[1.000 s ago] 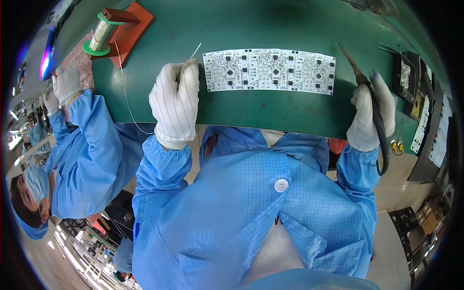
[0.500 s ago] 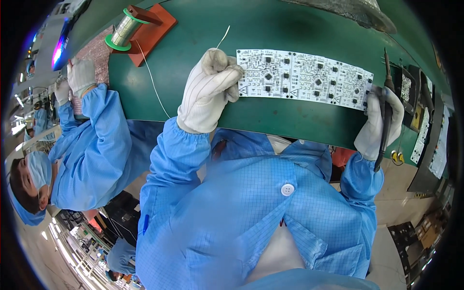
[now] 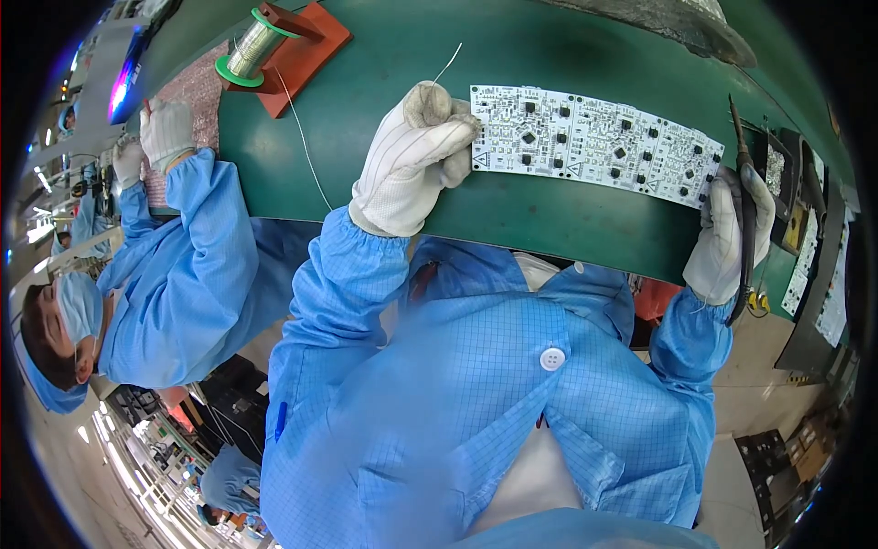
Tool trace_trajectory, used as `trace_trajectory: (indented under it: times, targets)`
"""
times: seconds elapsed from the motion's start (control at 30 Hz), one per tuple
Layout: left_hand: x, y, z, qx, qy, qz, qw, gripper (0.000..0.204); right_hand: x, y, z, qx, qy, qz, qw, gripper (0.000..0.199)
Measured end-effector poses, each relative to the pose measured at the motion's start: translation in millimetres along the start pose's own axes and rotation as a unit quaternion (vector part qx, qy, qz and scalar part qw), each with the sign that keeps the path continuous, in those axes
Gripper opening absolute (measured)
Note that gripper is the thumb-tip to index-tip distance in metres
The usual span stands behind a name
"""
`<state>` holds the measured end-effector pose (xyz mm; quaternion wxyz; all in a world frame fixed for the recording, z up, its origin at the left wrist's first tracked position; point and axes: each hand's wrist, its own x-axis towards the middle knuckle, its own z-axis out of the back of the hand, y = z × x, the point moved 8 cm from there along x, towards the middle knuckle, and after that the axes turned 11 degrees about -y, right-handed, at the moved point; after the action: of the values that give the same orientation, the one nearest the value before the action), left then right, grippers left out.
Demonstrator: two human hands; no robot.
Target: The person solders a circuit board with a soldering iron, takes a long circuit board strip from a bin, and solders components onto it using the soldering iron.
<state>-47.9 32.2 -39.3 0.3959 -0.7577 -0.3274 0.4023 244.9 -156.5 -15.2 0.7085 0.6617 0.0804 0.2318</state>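
Note:
A white circuit board panel (image 3: 599, 146) with black chips is held up over the green bench, stretched between my two gloved hands. My left hand (image 3: 407, 165) pinches its left end, and from the same closed fingers a thin solder wire (image 3: 448, 62) sticks up. At the other end, my right hand (image 3: 721, 240) grips the panel's right edge. That hand also holds a dark soldering iron (image 3: 747, 215), its tip pointing away from me toward the far side of the bench. Part of each panel end is covered by the fingers.
A solder spool (image 3: 256, 50) with green rims sits on a red-brown stand (image 3: 315, 50) at the far left, wire trailing from it. At right lie more board panels (image 3: 802, 261) and a dark holder (image 3: 786, 183). A co-worker's gloved hand (image 3: 167, 133) rests on bubble wrap (image 3: 203, 110).
The whole view has shifted slightly, so bench, spool and hands all appear a little further right and higher. Both hands keep the same hold on the panel, wire and iron.

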Motion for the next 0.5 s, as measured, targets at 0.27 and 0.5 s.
trace_trajectory:
  times: [0.27,0.5]
  targets:
    - [-4.5,-5.3,-3.7,0.006,-0.016,-0.104,0.994,0.029,4.5,-3.4,-7.2,0.091,0.075,-0.007,0.993,0.035]
    - [-3.2,-11.3,-2.3,0.127,-0.040,-0.164,0.977,0.030,2.8,3.9,-8.1,0.067,0.068,0.025,0.995,0.035]
